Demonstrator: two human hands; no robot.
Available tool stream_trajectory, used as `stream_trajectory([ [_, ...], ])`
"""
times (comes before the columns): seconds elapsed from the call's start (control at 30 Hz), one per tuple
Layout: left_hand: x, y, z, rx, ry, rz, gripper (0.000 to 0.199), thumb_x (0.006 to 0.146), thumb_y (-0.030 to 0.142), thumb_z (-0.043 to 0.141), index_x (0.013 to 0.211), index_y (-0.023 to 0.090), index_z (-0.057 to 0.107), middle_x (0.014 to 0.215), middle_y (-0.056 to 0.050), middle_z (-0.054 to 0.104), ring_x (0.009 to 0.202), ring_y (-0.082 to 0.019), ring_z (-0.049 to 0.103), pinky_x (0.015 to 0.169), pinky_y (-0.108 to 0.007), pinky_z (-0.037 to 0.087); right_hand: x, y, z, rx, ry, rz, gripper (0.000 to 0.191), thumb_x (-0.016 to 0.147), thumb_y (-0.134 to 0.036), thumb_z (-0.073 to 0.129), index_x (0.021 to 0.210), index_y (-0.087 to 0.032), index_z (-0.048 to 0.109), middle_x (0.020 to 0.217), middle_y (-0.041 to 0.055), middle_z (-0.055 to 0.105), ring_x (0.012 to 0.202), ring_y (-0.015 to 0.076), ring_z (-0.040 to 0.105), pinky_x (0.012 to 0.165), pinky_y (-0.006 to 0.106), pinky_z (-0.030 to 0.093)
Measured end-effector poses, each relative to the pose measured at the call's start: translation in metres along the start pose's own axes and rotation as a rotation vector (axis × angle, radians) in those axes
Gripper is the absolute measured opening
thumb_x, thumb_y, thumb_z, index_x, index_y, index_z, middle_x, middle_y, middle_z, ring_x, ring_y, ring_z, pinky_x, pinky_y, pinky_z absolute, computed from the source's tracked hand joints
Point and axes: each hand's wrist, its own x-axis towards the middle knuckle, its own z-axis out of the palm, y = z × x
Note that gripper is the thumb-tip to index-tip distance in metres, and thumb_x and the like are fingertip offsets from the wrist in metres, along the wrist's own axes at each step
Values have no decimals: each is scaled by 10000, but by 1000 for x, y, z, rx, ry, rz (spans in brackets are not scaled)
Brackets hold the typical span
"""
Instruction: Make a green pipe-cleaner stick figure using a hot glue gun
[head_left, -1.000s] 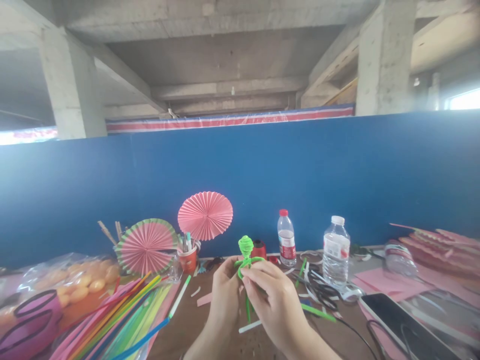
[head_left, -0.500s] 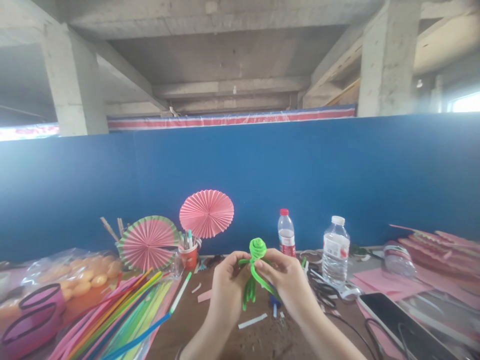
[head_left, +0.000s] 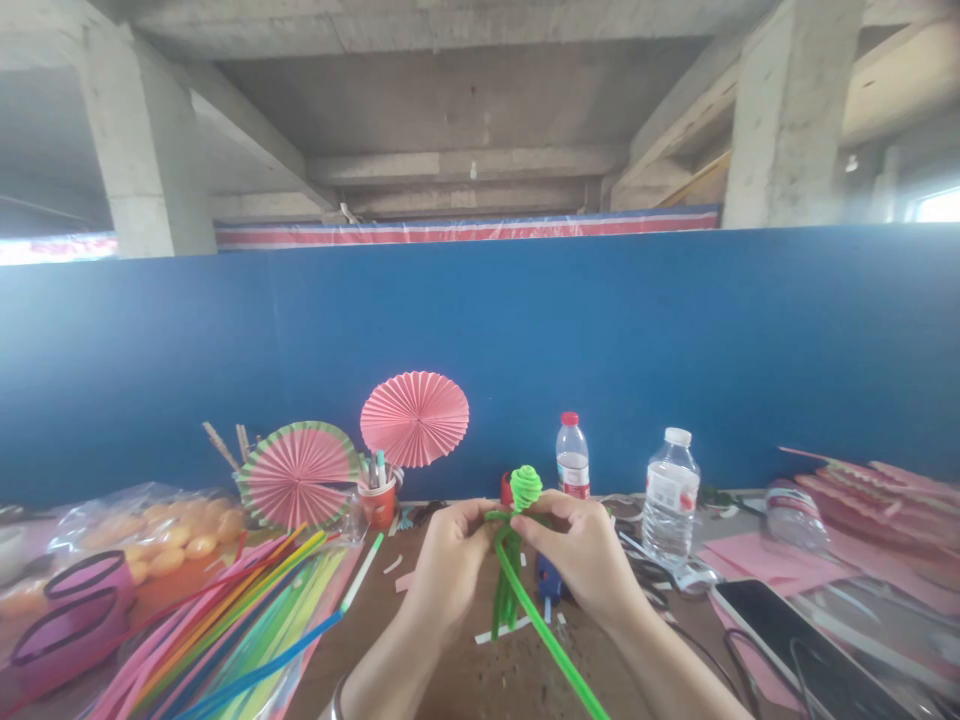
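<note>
Between both hands, above the brown table [head_left: 491, 680], is a figure of bright green pipe cleaners [head_left: 526, 487] with a coiled, rounded top and several strands hanging below. My left hand [head_left: 454, 560] pinches a green strand at the figure's left side. My right hand [head_left: 574, 545] grips just beneath the coil, thumb and fingers pressed together. One long green strand runs from between the hands down to the right, in front of my right wrist. A blue object [head_left: 549, 577] lies behind the fingers, partly hidden.
At left lie many coloured pipe cleaners [head_left: 247, 620] and a bag of orange balls [head_left: 172, 535]. Pink paper fans [head_left: 415, 420] and a red pen cup [head_left: 377, 505] stand behind. Two bottles [head_left: 671, 500], a phone [head_left: 795, 640] and pink paper [head_left: 757, 555] are at right. White paper scraps lie about.
A long green strand now hangs down to the right across the front of my right wrist. The coiled top has shifted slightly right and up, and the hands remain close together.
</note>
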Motion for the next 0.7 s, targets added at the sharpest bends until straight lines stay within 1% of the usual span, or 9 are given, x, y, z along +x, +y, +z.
stream_trajectory([
  [0.1,-2,5,-1,-14,-62,-19,210,748,246,552,887,162,684,814,-51,681,775,-192,583,780,-283,412,-1,3,1,-86,43,-6,131,693,-285,601,702,-176,673,727,28,662,679,176,588,627,257,432],
  [0.13,-3,6,-1,3,-67,-16,218,757,249,538,895,159,680,818,-54,679,786,-195,582,782,-286,409,-2,4,2,-111,65,-7,131,690,-289,601,685,-176,666,702,24,659,654,172,584,606,254,430],
  [0.23,-3,7,-1,113,-43,12,216,746,237,541,895,156,674,803,-53,670,801,-201,574,759,-283,410,-3,6,3,-151,107,5,151,695,-312,595,680,-178,660,643,18,650,600,165,571,559,249,419],
  [0.3,-2,7,0,164,-33,21,211,710,210,576,890,157,673,773,-49,664,776,-201,572,728,-279,416,-2,7,3,-132,102,7,149,699,-305,592,680,-175,662,652,20,656,619,169,577,571,248,423],
  [0.37,-2,8,0,156,-28,-5,211,679,194,608,875,151,674,730,-48,659,726,-192,572,687,-278,422,-1,7,2,-93,78,7,141,702,-290,592,678,-171,663,674,21,662,647,170,580,597,247,425],
  [0.43,-1,10,-1,101,-38,-58,200,663,196,636,850,139,675,700,-48,655,677,-175,566,646,-268,420,1,8,0,-44,67,17,144,698,-286,600,648,-161,653,652,17,651,629,158,567,590,239,415],
  [0.53,1,10,-4,-64,-108,-118,170,636,191,682,791,126,661,669,-34,637,611,-131,543,598,-238,409,3,11,0,92,44,72,205,694,-325,617,595,-145,619,566,0,599,522,115,504,501,215,364],
  [0.63,2,6,-9,-264,-208,-195,140,616,180,711,710,134,617,651,-4,592,558,-92,524,565,-215,404,3,16,1,306,-29,114,267,690,-405,619,653,-140,630,571,0,599,463,87,462,457,205,333],
  [0.7,3,1,-11,-360,-241,-235,168,608,176,722,700,142,585,655,8,570,519,-69,509,519,-191,388,3,18,2,408,-51,127,307,668,-445,632,691,-140,640,605,12,619,459,84,466,458,205,338],
])
